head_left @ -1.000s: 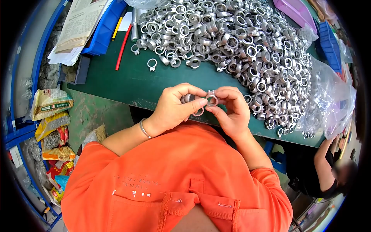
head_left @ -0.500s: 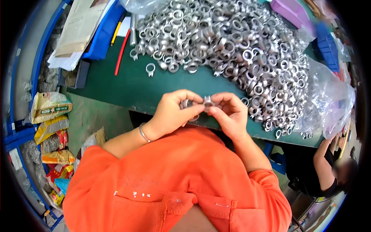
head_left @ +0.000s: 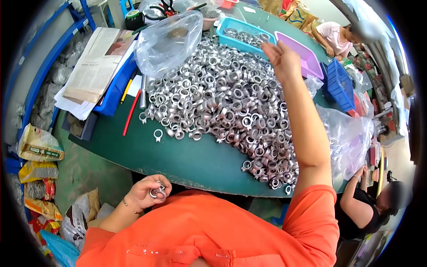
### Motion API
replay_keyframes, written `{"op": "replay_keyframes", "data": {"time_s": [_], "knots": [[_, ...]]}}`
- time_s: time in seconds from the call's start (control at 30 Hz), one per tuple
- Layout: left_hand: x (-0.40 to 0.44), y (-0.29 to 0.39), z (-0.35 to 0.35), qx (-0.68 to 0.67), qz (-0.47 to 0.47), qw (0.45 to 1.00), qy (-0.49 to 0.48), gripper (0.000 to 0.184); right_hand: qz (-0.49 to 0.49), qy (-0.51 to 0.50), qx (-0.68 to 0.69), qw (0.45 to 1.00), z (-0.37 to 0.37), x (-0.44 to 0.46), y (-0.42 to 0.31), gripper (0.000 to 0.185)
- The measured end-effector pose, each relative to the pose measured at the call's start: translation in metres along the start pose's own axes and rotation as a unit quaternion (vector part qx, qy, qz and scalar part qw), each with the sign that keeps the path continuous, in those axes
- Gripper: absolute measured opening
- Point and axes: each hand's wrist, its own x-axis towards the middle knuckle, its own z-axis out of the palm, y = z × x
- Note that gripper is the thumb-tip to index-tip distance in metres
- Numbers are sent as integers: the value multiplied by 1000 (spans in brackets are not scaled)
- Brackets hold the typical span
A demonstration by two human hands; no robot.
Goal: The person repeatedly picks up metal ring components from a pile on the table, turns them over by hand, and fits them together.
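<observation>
My left hand [head_left: 149, 192] is curled in front of my body, just off the table's near edge. Its fingers are closed round metal rings [head_left: 157, 192], how many I cannot tell exactly. My right hand [head_left: 284, 60] reaches far over the table with its fingers stretched out, and nothing shows in it. Close by it is a light-blue tray [head_left: 238, 46] with several metal rings inside. A large heap of small silvery rings [head_left: 222, 93], each with a small lug, spreads below that tray. One single ring [head_left: 158, 135] lies apart at the heap's left.
A purple tray [head_left: 316, 69] stands right of my right hand, with blue bins [head_left: 341, 86] beyond. Clear plastic bags [head_left: 167, 49] lie at both ends of the heap. A red stick [head_left: 131, 112] and newspapers [head_left: 95, 62] are at left. Two other people sit on the right.
My hands were together over the near edge, handling rings. The right has gone far forward to the light-blue tray and opened; the left has drawn back left with rings. The view has tilted up.
</observation>
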Motion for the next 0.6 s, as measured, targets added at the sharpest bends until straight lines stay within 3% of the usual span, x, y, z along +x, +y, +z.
{"op": "replay_keyframes", "data": {"time_s": [0.17,0.27,0.3,0.37,0.43,0.57,0.6], "knots": [[-17,-8,-14,39,-16,987,156,23,-20,-8,-114,993,-1,-42,10,34],[11,-15,-37,49,-35,981,186,19,-36,-184,-424,886,-6,-88,9,17],[27,-22,-51,59,-28,979,191,19,-129,-253,-502,817,-11,-103,13,15],[61,-33,-69,-79,-34,980,181,21,-267,-322,-557,718,-10,-125,17,14],[91,-37,-47,-191,-20,978,81,30,-331,-295,-641,626,-11,-137,28,14],[126,-39,-19,-217,-26,976,-20,30,-361,-253,-655,613,-16,-140,38,13],[131,-40,-17,-190,-31,981,-26,30,-390,-250,-615,639,-17,-142,39,10]]}}
